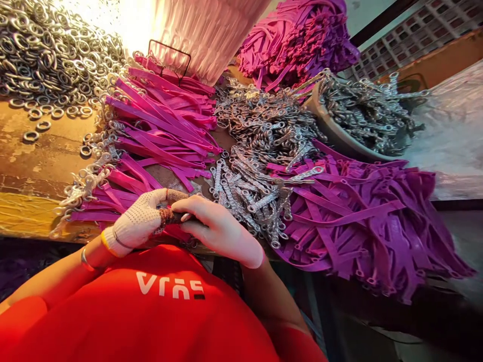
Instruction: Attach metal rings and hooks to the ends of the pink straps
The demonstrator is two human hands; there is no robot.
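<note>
My left hand (141, 217), in a white dotted glove with brown fingertips, is closed close to the table's front edge. Against its fingertips presses my right hand (217, 226), in a thin white glove, also closed. A small metal piece (185, 217) peeks out at the right fingertips; its full shape is hidden by the fingers. What the left fingers grip is mostly covered. Beneath and beyond the hands lie pink straps (166, 136) with rings at their left ends. To the right is a heap of silver metal links (245, 191).
Loose metal rings (56, 55) are piled at the far left. Purple straps (350, 216) spread at the right, with another bundle (298, 40) at the back. A grey tub (320, 113) holds more metal links. Clear plastic packaging (204, 35) stands behind a wire frame (169, 46).
</note>
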